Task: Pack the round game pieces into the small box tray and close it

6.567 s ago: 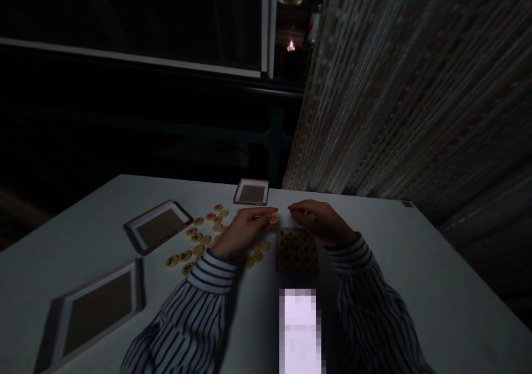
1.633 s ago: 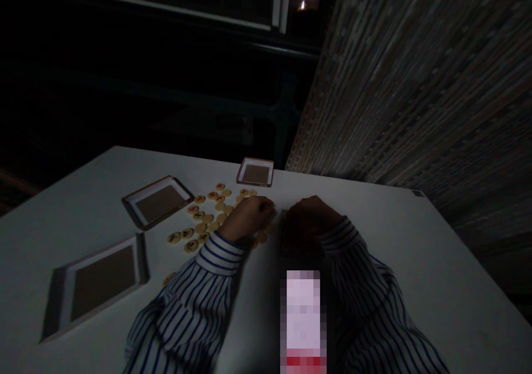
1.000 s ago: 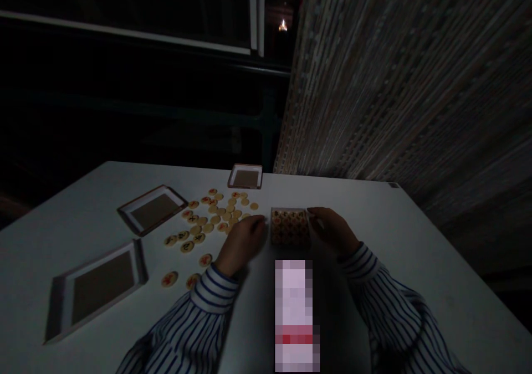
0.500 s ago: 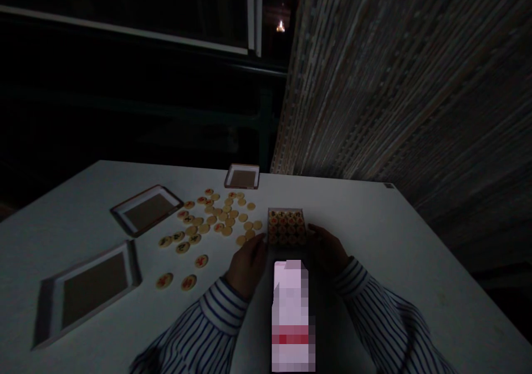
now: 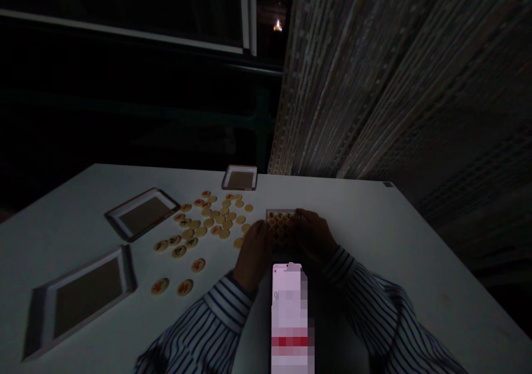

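A small square box [image 5: 281, 222] packed with round cream game pieces sits on the white table [image 5: 374, 252]. My left hand [image 5: 254, 252] rests against the box's left side, fingers curled along its edge. My right hand [image 5: 314, 235] lies over the box's right side, fingers bent on top of the pieces. Loose cream discs [image 5: 208, 219] with red or black marks are scattered just left of the box. The light is very dim, so finger detail is hard to see.
Three shallow brown-bottomed trays with pale rims lie on the table: one small at the back [image 5: 240, 178], one mid-left [image 5: 142, 214], one large near-left [image 5: 83, 296]. A lit phone screen [image 5: 291, 318] stands before me. A slatted wall [image 5: 394, 86] rises on the right.
Both hands moved forward again and closed in on the box, the right hand now covering its right part. The view shifted slightly left.
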The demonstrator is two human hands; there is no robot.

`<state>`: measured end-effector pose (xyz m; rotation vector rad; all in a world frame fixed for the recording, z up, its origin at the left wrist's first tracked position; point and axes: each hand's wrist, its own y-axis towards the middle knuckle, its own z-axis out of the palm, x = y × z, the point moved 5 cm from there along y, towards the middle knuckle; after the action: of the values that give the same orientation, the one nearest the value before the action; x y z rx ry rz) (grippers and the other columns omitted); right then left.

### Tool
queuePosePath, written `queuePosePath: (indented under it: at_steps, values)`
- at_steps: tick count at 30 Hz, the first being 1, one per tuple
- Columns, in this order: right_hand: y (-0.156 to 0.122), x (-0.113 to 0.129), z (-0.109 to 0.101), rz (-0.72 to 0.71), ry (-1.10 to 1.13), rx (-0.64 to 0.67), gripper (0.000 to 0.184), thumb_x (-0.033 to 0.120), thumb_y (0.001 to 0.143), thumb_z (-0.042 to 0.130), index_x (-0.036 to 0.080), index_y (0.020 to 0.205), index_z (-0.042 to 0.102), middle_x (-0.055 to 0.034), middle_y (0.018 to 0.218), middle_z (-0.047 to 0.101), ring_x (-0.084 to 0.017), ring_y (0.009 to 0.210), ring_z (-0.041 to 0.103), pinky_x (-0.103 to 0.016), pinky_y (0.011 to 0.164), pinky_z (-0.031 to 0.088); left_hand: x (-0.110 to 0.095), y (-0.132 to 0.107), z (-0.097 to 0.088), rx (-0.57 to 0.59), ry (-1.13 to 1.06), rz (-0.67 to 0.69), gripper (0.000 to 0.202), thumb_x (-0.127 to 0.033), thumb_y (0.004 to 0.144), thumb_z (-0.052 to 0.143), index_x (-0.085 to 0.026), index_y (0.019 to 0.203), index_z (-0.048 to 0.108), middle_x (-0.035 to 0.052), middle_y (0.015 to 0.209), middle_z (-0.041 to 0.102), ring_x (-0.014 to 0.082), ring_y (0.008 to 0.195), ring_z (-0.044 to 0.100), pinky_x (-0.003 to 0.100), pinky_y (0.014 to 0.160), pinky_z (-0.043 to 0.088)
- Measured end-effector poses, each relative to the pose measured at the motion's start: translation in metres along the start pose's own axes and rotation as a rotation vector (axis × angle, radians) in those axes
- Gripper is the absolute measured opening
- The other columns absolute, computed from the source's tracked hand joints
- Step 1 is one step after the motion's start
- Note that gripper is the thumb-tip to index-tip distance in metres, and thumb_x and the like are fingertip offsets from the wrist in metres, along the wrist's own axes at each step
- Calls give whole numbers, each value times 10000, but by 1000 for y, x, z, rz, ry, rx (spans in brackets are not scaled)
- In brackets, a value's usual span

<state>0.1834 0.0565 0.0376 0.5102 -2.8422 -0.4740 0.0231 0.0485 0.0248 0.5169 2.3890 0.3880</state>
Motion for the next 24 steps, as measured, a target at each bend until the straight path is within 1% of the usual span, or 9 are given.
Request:
queuePosePath:
  at_steps: [3,5,9,12,17,21,24]
  values:
    - [18,15,-2,-33,-60,81,306,351,825,438,249,1085,563,-79,1268,458,-245,1141,385,-426,905,319,4,-1,7,-6,63,43,324,-198,861,327,-143,1160,440,134,1196,465,234,1138,423,444,948,382]
    - [26,23,-3,-27,-81,102,306,367,806,472,266,1079,563,-68,1298,426,-243,1175,343,-441,928,271,6,-2,11,-4,113,79,334,-200,862,328,-145,1177,427,131,1206,461,242,1168,392,448,954,375]
    - [33,30,3,-21,-105,187,307,399,816,441,278,1070,563,-61,1316,406,-239,1195,310,-473,933,224,3,-3,14,28,208,161,339,-171,855,336,-127,1176,437,139,1208,468,259,1198,351,458,967,357]
    - [34,30,5,-14,-122,240,313,399,827,416,279,1077,560,-59,1329,390,-239,1205,295,-478,936,210,2,-2,14,40,227,163,343,-162,850,341,-120,1176,439,141,1193,483,260,1186,367,458,960,365]
    - [36,31,4,-20,-122,271,317,403,824,416,273,1073,564,-58,1343,372,-244,1215,281,-491,939,196,0,0,13,33,207,169,350,-165,846,339,-125,1183,427,140,1172,494,262,1176,382,466,949,373]
    - [36,32,5,-36,-128,260,319,394,816,436,259,1076,564,-66,1342,373,-253,1217,278,-504,936,197,0,1,12,26,210,132,353,-156,840,346,-117,1181,426,158,1205,465,267,1167,391,476,936,379]
    - [37,33,6,-41,-128,248,304,378,822,432,263,1069,568,-64,1333,386,-252,1213,287,-510,932,204,-1,0,12,34,202,137,358,-146,834,354,-101,1179,436,175,1192,470,267,1170,385,467,949,366]
